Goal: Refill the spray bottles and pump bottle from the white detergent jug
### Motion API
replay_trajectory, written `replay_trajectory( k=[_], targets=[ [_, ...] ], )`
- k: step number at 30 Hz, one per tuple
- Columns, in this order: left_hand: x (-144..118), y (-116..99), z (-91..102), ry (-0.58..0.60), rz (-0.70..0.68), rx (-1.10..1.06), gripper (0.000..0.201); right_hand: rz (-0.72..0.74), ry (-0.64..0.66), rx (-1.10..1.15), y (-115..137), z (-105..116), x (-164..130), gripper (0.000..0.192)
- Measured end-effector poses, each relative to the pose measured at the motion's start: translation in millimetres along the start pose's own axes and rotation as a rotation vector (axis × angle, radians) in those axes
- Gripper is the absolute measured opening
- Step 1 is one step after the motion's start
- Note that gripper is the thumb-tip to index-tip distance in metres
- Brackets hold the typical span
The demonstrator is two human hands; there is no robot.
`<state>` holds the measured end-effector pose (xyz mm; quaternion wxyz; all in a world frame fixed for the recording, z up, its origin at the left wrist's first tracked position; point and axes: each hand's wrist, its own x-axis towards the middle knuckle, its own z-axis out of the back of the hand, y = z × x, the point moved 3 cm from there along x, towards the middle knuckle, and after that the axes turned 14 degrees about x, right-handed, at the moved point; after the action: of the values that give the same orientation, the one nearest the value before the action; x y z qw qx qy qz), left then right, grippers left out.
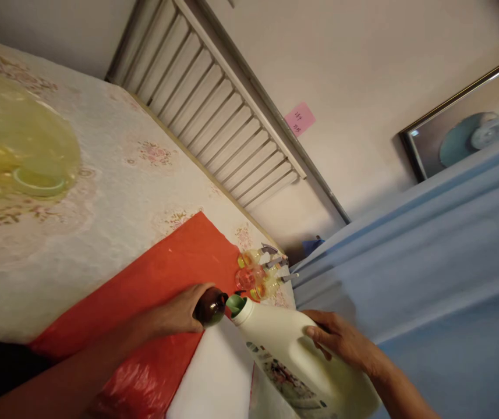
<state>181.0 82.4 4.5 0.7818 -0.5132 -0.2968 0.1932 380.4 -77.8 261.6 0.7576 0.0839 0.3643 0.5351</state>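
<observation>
My left hand (183,311) is wrapped round a small dark brown bottle (211,308) above a red plastic sheet (162,273). In my right hand (336,337) is a large cream-coloured jug (293,349) with a printed label, tipped over to the left. The jug's green mouth (235,304) comes right up to the neck of the brown bottle; whether the two touch, I cannot tell. No stream of liquid can be made out between them.
Several small spray bottles (258,276) with yellow or pinkish liquid stand beyond the brown bottle. A yellow translucent bag (17,134) lies at left on the floral tablecloth (113,174). A metal rail (214,87) runs along the back, and a blue curtain (428,262) hangs at right.
</observation>
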Motion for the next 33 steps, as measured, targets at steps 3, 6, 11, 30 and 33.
replay_trajectory(
  k=[3,6,11,30,33],
  targets=[
    [0.3,-0.6,-0.2,0.002,-0.003,0.007,0.066,-0.013,0.002,-0.011,-0.8,1.8,0.6,0.053],
    [-0.1,-1.9,-0.3,0.003,0.005,0.009,0.067,-0.02,0.003,-0.027,-1.2,3.0,0.8,0.052],
    [-0.2,-1.6,-0.4,-0.005,0.013,0.013,0.067,-0.017,0.009,-0.024,1.8,3.1,0.1,0.051],
    [-0.6,1.4,-1.1,0.006,0.024,0.026,0.065,-0.037,0.025,-0.04,6.6,7.1,4.3,0.057],
    [-0.8,0.6,-1.1,0.015,0.023,0.032,0.065,-0.04,0.025,-0.038,8.3,6.8,5.4,0.059]
  ],
)
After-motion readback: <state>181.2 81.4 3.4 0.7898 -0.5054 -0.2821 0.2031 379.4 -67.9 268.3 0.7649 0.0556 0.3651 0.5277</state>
